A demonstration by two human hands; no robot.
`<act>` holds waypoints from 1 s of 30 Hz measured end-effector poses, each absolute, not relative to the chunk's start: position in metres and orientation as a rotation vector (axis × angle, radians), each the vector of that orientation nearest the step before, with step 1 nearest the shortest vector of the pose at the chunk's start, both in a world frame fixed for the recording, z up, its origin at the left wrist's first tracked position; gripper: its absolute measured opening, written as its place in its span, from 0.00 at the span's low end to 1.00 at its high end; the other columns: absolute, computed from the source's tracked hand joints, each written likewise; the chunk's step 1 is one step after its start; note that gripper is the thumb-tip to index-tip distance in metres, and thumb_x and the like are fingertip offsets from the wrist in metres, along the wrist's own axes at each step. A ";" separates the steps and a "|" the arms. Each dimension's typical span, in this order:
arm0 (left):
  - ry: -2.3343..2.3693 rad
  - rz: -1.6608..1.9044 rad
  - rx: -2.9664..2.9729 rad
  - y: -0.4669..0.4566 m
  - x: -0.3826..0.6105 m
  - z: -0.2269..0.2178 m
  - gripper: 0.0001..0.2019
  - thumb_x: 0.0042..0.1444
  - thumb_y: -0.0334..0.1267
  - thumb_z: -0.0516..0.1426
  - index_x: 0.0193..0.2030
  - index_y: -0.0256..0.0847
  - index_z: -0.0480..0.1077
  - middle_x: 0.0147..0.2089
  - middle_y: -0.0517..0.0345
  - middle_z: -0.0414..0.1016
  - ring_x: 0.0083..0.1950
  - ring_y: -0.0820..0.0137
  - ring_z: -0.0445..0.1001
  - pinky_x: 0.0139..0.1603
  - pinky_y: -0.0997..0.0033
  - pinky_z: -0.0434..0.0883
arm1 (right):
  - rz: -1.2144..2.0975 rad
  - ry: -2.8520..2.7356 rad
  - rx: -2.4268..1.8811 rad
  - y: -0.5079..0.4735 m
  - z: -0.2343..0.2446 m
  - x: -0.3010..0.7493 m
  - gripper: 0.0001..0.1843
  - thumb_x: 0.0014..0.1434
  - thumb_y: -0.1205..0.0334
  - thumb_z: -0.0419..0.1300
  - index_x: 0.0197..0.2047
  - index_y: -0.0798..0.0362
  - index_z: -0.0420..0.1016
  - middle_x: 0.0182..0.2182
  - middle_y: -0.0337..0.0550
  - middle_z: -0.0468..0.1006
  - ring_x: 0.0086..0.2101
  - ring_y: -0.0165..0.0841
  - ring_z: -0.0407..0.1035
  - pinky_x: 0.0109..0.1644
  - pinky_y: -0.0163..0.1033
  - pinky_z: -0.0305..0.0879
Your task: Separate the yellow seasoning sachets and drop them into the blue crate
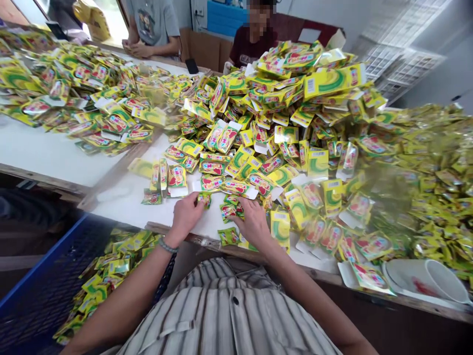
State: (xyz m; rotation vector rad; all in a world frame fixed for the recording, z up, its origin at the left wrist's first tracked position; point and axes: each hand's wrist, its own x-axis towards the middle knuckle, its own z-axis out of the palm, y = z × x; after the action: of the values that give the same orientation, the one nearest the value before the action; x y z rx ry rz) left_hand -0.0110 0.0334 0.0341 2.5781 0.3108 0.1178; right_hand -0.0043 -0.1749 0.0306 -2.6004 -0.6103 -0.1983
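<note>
Two hands show in our head view. Our left hand (185, 218) pinches a small green packet (204, 199), thumb and fingers together on it; our right hand (254, 222) bends around more small packets (226, 212), though we cannot tell whether its fingers clamp them. Both work just inside the table's wooden edge (201, 240). A loose packet (228, 236) lies near that edge; a brushing wrist could knock it off. The heap of cartons (288, 93) leans steeply, so a nudge might make it slide. We see shiny, crinkled packets, flat-sided printed boxes and a latticed blue plastic crate (35, 281).
</note>
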 end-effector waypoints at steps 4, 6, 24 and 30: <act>0.411 0.132 2.519 0.043 -0.019 0.033 0.15 0.57 0.44 0.55 0.45 0.38 0.73 0.26 0.58 0.70 0.29 0.68 0.66 0.29 0.71 0.52 | -0.069 -0.635 -2.417 -0.157 0.026 0.012 0.30 0.54 0.67 0.65 0.60 0.55 0.64 0.54 0.50 0.72 0.51 0.43 0.65 0.56 0.46 0.62; 0.417 0.175 2.484 0.046 -0.025 0.034 0.15 0.57 0.46 0.54 0.43 0.38 0.74 0.24 0.59 0.69 0.28 0.69 0.64 0.29 0.71 0.52 | -0.010 -0.590 -2.321 -0.157 0.030 0.020 0.31 0.55 0.69 0.63 0.61 0.53 0.63 0.54 0.47 0.72 0.47 0.37 0.69 0.51 0.41 0.65; 0.462 -0.170 1.128 0.019 -0.035 0.039 0.22 0.34 0.42 0.68 0.35 0.36 0.68 0.27 0.64 0.71 0.28 0.75 0.70 0.31 0.75 0.71 | -0.354 -0.750 -2.867 -0.185 0.045 0.011 0.14 0.61 0.68 0.49 0.43 0.60 0.75 0.34 0.52 0.77 0.38 0.42 0.68 0.43 0.46 0.58; 0.475 -0.105 1.128 0.015 -0.038 0.037 0.20 0.33 0.45 0.69 0.31 0.35 0.70 0.24 0.63 0.71 0.26 0.75 0.69 0.27 0.76 0.68 | 0.108 -0.150 -1.943 -0.166 0.048 0.002 0.18 0.58 0.49 0.55 0.45 0.52 0.70 0.20 0.34 0.64 0.20 0.29 0.56 0.23 0.35 0.57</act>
State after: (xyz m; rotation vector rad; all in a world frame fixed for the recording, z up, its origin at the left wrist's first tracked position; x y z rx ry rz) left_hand -0.0382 0.0148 0.0368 1.1282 0.4754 -0.1046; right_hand 0.0021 -0.1655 0.0477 -1.9426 -0.1499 0.1078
